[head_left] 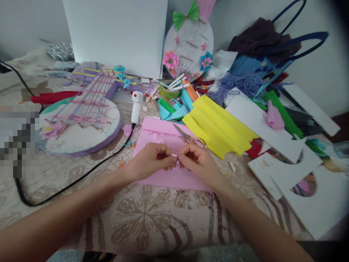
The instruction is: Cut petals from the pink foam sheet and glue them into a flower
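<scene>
My left hand (154,160) and my right hand (197,162) meet over a pink foam sheet (160,134) lying on the patterned cloth. Both hands are closed in a pinch on a small pink paper piece (176,157) held between their fingertips. Scissors (188,136) with gold handles lie on the pink sheet just beyond my right hand. A white glue gun (136,105) with a black cord (81,176) lies to the left of the sheet.
A yellow pleated sheet (218,127) lies right of the pink one. White cut foam boards (308,189) fill the right side. A guitar-shaped craft (81,116) sits left. Markers (174,84), blue yarn (240,85), a blue bag (261,65) and a white board (117,32) stand behind.
</scene>
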`<state>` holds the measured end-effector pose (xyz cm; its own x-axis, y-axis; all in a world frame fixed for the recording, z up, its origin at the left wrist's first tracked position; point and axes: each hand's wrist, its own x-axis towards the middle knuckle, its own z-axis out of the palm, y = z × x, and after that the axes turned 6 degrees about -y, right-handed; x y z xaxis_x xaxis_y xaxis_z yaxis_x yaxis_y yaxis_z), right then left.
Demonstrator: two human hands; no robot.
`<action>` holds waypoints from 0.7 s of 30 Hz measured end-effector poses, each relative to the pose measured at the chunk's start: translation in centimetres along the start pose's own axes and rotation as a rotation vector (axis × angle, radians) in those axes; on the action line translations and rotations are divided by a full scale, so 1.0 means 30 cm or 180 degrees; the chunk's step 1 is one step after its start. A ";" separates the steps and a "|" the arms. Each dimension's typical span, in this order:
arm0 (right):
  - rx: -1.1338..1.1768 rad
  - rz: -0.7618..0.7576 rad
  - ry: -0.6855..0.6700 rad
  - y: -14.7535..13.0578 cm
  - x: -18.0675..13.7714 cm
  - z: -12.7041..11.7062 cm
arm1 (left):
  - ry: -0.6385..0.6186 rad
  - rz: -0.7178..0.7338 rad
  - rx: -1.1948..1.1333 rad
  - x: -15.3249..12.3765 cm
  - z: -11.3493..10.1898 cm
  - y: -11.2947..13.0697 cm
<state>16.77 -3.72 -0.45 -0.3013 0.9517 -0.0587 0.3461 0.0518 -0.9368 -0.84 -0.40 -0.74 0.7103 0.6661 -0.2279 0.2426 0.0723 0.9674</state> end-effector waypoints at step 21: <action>0.0344 0.0041 -0.0024 0.016 -0.009 0.018 | -0.0401 0.0010 -0.0024 0.010 0.002 -0.013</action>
<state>16.54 -4.10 -1.07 -0.3042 0.9498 -0.0730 0.2522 0.0064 -0.9677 -0.67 -0.28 -1.19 0.7885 0.5678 -0.2363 0.2356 0.0761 0.9689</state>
